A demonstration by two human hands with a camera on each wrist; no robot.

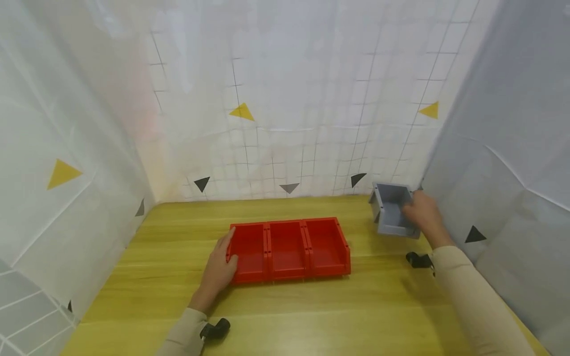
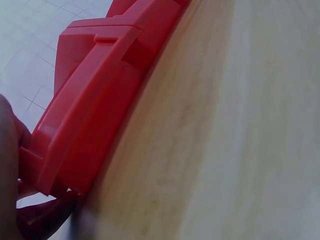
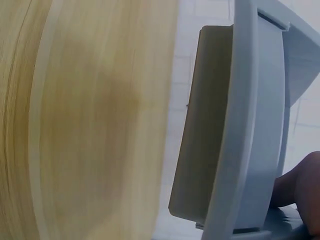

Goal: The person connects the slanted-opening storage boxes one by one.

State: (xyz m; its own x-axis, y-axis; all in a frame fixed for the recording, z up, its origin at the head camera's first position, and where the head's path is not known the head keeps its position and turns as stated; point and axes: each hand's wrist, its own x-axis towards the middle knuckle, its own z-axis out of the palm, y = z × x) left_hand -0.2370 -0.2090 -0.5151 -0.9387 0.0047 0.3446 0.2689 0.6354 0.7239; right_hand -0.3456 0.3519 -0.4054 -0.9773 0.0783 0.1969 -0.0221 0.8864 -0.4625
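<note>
Three red storage bins [image 1: 287, 274] stand side by side on the table in a joined row. My left hand [image 1: 218, 264] holds the left end of this row, its thumb over the side rim and the fingers along the outer wall. In the left wrist view the fingers [image 2: 45, 217] are around the corner of the red bin [image 2: 95, 125]. At the far right, my right hand [image 1: 425, 215] grips the right wall of a grey storage bin [image 1: 398, 230], thumb inside. The grey bin [image 3: 265, 130] is up off the table in the right wrist view.
The wooden table [image 1: 311, 316] ends at a white sheet wall [image 1: 289, 99] behind. Another sheet [image 1: 525, 237] closes the right side, close to my right forearm. Black wrist cameras [image 1: 215, 329] sit on both sleeves.
</note>
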